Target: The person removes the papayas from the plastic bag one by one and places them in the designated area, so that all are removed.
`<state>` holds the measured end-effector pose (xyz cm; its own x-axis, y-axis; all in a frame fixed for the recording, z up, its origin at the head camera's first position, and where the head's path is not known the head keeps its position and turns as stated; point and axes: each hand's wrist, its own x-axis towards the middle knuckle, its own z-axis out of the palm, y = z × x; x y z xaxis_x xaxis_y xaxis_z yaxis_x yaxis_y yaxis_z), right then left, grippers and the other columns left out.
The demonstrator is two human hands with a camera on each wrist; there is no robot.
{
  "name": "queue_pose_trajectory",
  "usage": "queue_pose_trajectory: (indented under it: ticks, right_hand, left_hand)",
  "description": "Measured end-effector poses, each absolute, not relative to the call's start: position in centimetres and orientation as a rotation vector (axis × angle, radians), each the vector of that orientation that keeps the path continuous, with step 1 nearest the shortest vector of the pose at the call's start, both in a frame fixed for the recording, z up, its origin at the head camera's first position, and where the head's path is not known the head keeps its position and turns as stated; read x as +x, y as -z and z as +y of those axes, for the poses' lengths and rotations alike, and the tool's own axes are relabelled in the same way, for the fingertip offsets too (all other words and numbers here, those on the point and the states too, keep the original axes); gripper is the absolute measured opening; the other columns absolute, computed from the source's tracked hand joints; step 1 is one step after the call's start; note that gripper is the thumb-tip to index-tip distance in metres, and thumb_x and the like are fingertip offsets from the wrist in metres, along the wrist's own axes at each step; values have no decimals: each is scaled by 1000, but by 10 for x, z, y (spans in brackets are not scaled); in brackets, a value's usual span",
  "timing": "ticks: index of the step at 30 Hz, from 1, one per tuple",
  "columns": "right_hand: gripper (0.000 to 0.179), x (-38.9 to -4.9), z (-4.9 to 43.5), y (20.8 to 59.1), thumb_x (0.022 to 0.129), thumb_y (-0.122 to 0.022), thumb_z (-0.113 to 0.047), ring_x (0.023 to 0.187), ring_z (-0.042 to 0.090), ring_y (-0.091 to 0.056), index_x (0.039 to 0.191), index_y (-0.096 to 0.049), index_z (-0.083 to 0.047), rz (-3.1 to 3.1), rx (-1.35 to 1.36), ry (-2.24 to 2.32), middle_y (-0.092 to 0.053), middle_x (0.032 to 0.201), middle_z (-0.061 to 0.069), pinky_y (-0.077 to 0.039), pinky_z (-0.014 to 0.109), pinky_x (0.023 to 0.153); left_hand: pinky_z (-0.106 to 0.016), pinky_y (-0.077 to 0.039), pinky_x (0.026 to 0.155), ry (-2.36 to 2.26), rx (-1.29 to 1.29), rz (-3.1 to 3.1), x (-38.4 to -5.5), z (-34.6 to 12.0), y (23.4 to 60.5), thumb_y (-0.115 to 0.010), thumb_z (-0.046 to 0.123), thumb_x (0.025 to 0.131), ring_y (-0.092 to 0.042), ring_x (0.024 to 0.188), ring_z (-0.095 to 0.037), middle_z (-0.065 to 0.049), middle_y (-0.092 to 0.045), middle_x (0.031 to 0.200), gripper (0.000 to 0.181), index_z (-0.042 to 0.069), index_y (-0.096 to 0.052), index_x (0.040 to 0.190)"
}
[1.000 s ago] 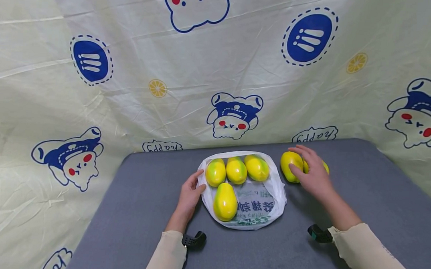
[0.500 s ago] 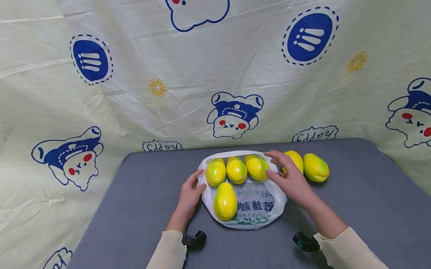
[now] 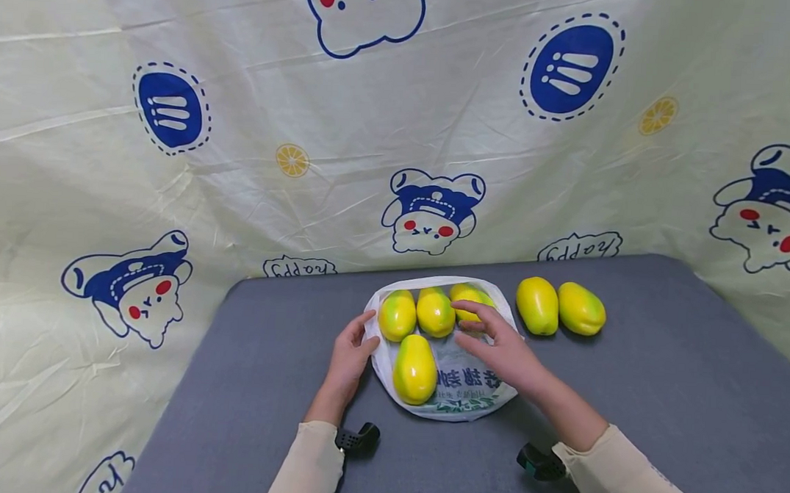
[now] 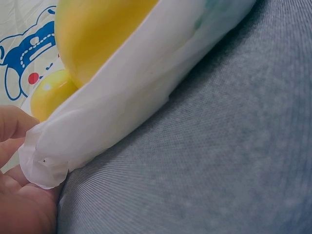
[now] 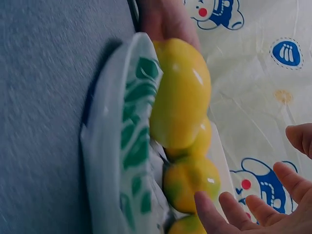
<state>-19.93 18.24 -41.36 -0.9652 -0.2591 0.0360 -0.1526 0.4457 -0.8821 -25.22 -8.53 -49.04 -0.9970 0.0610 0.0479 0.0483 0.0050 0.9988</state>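
Observation:
A white plastic bag (image 3: 474, 408) with its rim rolled open lies on the table and holds several yellow-green papayas (image 3: 415, 370). My left hand (image 3: 349, 353) pinches the bag's left rim; the left wrist view shows the rolled plastic (image 4: 46, 156) between thumb and fingers. Over the right part of the bag is my right hand (image 3: 499, 347), fingers spread and holding nothing. It partly covers the papaya at the back right (image 3: 470, 294). In the right wrist view, the fingers of my right hand (image 5: 263, 209) are apart beside the papayas (image 5: 192, 183).
Two more papayas, one upright (image 3: 537, 306) and one tilted (image 3: 582, 309), lie on the grey table (image 3: 270, 388) just right of the bag. A printed pale curtain (image 3: 348, 112) hangs behind the table's back edge.
My right hand has moved left, from the two papayas outside the bag to above the bag's right part. Those papayas stay in place. My left hand keeps its hold on the rim.

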Motion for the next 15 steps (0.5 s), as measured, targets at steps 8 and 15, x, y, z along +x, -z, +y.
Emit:
queue_pose_trajectory:
  ticks: [8,15]
  right_hand:
    - [54,-198,166,423,100,-58,-35,141,41,-43,150,-40,-28,2438,-411,1583,-31,161,9,-51,52,104]
    - [51,-195,149,430,100,-58,-33,139,42,-43,148,-44,-27,2395,-402,1532,-33,160,12,-47,57,106]
  left_hand:
    - [-47,-27,123,-2198,96,2229,-254,-86,491,-52,-1,96,-35,148,-28,-12,-39,159,50,10,-52,144]
    - [-47,-26,124,-2195,103,2237,-254,-85,491,-53,-1,95,-34,149,-28,-13,-39,159,50,10,-52,144]
